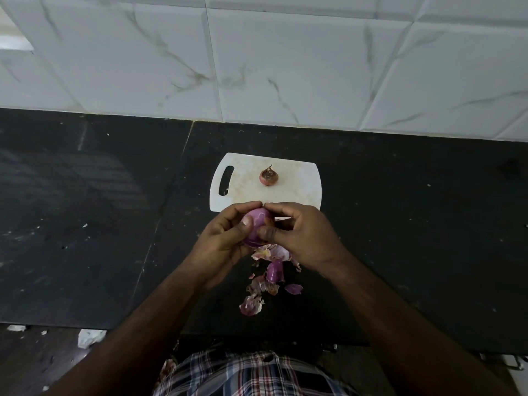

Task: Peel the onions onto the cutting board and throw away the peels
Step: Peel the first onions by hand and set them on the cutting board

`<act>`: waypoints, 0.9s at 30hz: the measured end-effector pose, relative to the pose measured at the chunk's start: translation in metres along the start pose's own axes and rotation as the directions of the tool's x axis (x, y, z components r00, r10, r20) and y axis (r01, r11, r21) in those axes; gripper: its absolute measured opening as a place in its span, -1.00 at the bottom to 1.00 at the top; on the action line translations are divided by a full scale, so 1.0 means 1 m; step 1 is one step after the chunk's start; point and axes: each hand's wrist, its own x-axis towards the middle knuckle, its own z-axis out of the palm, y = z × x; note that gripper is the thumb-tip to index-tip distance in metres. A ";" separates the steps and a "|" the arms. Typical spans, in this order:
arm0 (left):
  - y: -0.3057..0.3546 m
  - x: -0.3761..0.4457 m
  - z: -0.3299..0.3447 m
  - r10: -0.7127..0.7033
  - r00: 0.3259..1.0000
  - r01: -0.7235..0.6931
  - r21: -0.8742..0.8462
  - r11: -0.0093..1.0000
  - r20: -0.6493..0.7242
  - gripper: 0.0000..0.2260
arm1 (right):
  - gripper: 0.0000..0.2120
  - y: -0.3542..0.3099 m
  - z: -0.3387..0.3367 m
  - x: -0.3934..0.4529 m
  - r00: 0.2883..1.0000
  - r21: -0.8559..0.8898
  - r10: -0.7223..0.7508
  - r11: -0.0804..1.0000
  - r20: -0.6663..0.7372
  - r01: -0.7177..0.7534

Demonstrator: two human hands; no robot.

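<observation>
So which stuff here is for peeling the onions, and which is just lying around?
For the job:
onion in hands, gripped by the left hand and right hand
unpeeled onion
cutting board
peels on the counter

Just lying about:
white scraps by the counter edge

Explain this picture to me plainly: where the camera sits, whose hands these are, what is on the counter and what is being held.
There is no machine here. One camera worn on a person's head looks forward and down, so the arms reach in from the bottom edge. The left hand and right hand both have a grip on a purple onion, mostly peeled, just in front of a white cutting board. On that board sits a second onion, skin on. Loose peels lie on the black counter below the hands, not on the board. Behind is a white tiled wall.
</observation>
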 end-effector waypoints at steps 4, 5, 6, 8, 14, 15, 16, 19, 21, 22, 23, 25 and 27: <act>0.000 0.000 -0.002 0.021 0.999 -0.021 0.004 1.000 -0.031 -0.72 | -0.46 0.005 -0.002 0.001 1.000 -0.023 -0.017 1.000 0.014 0.017; 0.000 0.000 -0.002 0.021 1.000 -0.021 -0.008 1.000 -0.005 -0.70 | -0.46 0.005 -0.002 0.001 1.000 -0.010 -0.019 1.000 0.008 0.019; 0.001 -0.001 -0.002 0.015 0.999 -0.014 -0.021 1.000 0.029 -0.67 | -0.46 0.006 -0.002 0.002 1.000 0.011 -0.022 1.000 0.004 0.022; 0.003 0.000 -0.004 -0.023 0.995 0.024 -0.013 1.000 0.099 -0.58 | -0.47 0.009 -0.002 0.002 1.000 0.050 -0.022 0.998 -0.007 0.022; 0.005 0.005 -0.006 -0.082 0.992 0.072 0.096 0.993 0.100 -0.37 | -0.52 0.010 -0.003 0.004 0.999 0.115 -0.029 0.993 0.018 0.027; 0.005 0.005 -0.006 -0.073 0.992 0.063 0.102 0.993 0.100 -0.36 | -0.53 0.010 -0.003 0.005 0.999 0.121 -0.029 0.992 0.022 0.027; 0.005 0.006 -0.006 -0.064 0.993 0.053 0.104 0.993 0.100 -0.36 | -0.55 0.010 -0.004 0.006 0.999 0.121 -0.035 0.992 0.017 0.032; 0.005 0.007 -0.006 -0.037 0.995 0.025 0.133 0.991 0.093 -0.38 | -0.65 0.011 -0.003 0.008 0.998 0.117 -0.055 0.991 -0.019 0.057; 0.006 0.008 -0.005 -0.028 0.995 0.014 0.153 0.988 0.092 -0.39 | -0.64 0.010 -0.003 0.007 0.997 0.127 -0.067 0.989 -0.035 0.071; 0.006 0.008 -0.005 -0.025 0.996 0.010 0.157 0.988 0.091 -0.39 | -0.62 0.010 -0.002 0.007 0.995 0.118 -0.091 0.988 -0.048 0.096; 0.006 0.007 -0.004 -0.022 0.996 0.008 0.153 0.988 0.092 -0.38 | -0.60 0.010 -0.002 0.007 0.990 0.089 -0.125 0.987 -0.065 0.130; 0.008 0.007 -0.004 -0.021 0.996 0.010 0.129 0.992 0.086 -0.38 | -0.63 0.011 -0.002 0.008 0.978 0.033 -0.183 0.982 -0.101 0.187; 0.008 0.006 -0.004 -0.026 0.996 0.016 0.112 0.994 0.090 -0.38 | -0.68 0.013 -0.001 0.009 0.967 0.002 -0.209 0.977 -0.146 0.212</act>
